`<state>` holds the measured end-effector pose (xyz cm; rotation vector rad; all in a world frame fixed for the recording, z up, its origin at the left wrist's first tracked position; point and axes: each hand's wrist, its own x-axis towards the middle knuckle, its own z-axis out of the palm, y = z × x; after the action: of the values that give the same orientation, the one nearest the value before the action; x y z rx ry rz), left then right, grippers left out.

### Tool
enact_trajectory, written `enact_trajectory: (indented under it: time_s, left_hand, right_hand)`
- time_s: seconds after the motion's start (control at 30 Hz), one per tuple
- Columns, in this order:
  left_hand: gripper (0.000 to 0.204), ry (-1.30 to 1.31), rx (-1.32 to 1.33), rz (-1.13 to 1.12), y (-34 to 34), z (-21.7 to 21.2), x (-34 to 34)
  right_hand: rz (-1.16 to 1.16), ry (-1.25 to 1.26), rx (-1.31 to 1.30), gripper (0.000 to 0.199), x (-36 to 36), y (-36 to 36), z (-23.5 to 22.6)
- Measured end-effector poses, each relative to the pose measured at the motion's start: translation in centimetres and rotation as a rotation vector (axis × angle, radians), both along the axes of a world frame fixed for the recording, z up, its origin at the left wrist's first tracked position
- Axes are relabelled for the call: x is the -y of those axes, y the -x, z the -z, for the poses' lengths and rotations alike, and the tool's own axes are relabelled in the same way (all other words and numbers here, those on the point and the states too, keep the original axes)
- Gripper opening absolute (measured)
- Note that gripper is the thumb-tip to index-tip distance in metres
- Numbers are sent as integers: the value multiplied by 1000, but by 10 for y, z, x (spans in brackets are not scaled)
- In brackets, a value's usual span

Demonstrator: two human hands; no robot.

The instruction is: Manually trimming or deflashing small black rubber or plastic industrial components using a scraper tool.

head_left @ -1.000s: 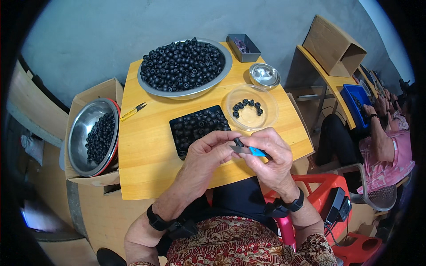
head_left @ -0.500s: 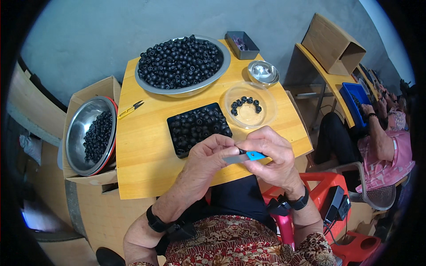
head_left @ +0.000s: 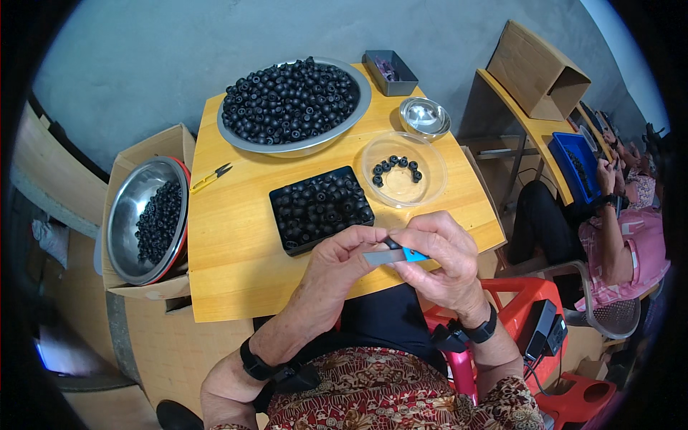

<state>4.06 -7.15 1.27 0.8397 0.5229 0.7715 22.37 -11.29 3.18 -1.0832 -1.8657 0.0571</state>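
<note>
— Blue-handled tool (head_left: pixel 410 254), where is it?
— Just in front of the black tray (head_left: pixel 321 208), pinched in the right hand (head_left: pixel 443 256).
— And the left hand (head_left: pixel 342 264)?
— Fingers closed on a small black bead (head_left: pixel 391 244), touching the tool, over the wooden table (head_left: pixel 236 265) edge.

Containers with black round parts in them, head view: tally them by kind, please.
Metal bowls: 2, the large bowl on the table and the bowl in the carton.
Black tray: 1.
Clear plastic bowl: 1.
Total: 4.
</note>
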Motion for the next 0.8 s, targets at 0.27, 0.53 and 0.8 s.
enact_trajectory:
  time_s: [0.27, 0.53, 0.8]
  left_hand:
    - [16, -13, -22, 34, 1, -5, 2]
    - [23, 76, 59, -7, -5, -2, 8]
    - [25, 119, 34, 21, -6, 0, 9]
  right_hand:
    - [-26, -51, 25, 43, 1, 3, 0]
    - [59, -126, 21, 41, 8, 3, 1]
    - [12, -98, 2, 41, 4, 2, 5]
